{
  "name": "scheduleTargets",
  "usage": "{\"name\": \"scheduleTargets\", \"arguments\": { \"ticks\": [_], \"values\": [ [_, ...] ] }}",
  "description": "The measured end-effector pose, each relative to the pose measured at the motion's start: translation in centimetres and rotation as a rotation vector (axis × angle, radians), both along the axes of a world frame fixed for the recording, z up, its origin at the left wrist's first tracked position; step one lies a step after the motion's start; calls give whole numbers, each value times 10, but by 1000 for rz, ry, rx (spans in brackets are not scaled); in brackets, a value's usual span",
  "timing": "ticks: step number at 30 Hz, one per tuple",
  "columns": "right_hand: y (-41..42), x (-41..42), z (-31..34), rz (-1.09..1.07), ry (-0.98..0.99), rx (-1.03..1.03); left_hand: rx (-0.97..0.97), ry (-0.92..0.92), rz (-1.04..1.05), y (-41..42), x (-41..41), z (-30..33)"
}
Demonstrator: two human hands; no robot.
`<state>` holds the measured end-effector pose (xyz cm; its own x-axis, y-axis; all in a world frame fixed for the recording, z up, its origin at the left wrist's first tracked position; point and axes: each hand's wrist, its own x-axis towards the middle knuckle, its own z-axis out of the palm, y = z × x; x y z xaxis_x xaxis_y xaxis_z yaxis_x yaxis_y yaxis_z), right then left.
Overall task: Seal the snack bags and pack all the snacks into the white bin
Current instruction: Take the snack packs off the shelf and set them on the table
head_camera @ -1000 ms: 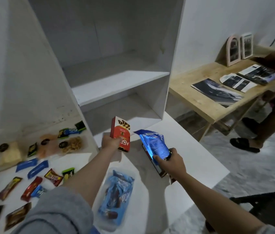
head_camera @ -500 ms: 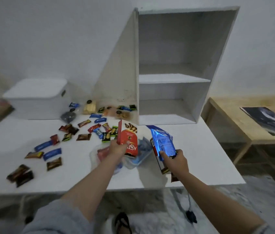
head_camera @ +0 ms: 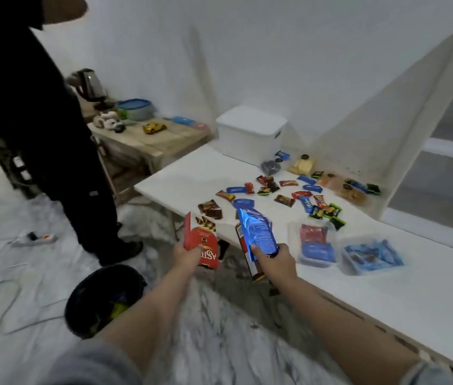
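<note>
My left hand point(head_camera: 189, 255) grips a red snack box point(head_camera: 200, 244) off the table's near left corner. My right hand point(head_camera: 274, 262) holds a shiny blue pouch point(head_camera: 257, 232) together with a dark red box point(head_camera: 249, 259) behind it. The white bin point(head_camera: 250, 134) stands lidded at the far end of the white table point(head_camera: 386, 287), well beyond both hands. Several small wrapped snacks point(head_camera: 283, 200) lie scattered between the bin and my hands. Two clear bags, one with red and blue packs point(head_camera: 314, 243) and one with blue packs point(head_camera: 369, 257), lie to the right of my right hand.
A black waste bin point(head_camera: 103, 298) stands on the floor below my left arm. A person in dark clothes point(head_camera: 41, 129) stands at the left, near a wooden side table point(head_camera: 147, 140) with a kettle and bowl. A white shelf unit point(head_camera: 403, 129) rises at the table's right. Cables cross the floor.
The view has swung left: the shelf now sits at the right edge, and the floor, waste bin and standing person have appeared. Both hands keep the same items, now over the table's left corner.
</note>
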<state>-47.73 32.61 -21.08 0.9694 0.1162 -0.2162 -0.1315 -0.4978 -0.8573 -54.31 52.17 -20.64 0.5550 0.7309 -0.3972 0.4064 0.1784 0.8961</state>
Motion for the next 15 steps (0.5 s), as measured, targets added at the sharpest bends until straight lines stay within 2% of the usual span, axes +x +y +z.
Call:
{"name": "scheduleTargets", "arguments": {
  "ticks": [3,6,8,12,15],
  "values": [
    [71,-27,-7,85,54,10,-24,1,81,64,-47,-12],
    [143,-60,-18,172,142,13,-85,23,129,157,-87,-71],
    [190,-86,-27,241,180,-7,-150,29,180,201,-121,-89],
    [268,-140,-48,355,254,-40,-174,69,277,234,-190,-56],
    [309,-171,-61,415,327,-86,-153,135,347,256,-226,-53]
  ]
}}
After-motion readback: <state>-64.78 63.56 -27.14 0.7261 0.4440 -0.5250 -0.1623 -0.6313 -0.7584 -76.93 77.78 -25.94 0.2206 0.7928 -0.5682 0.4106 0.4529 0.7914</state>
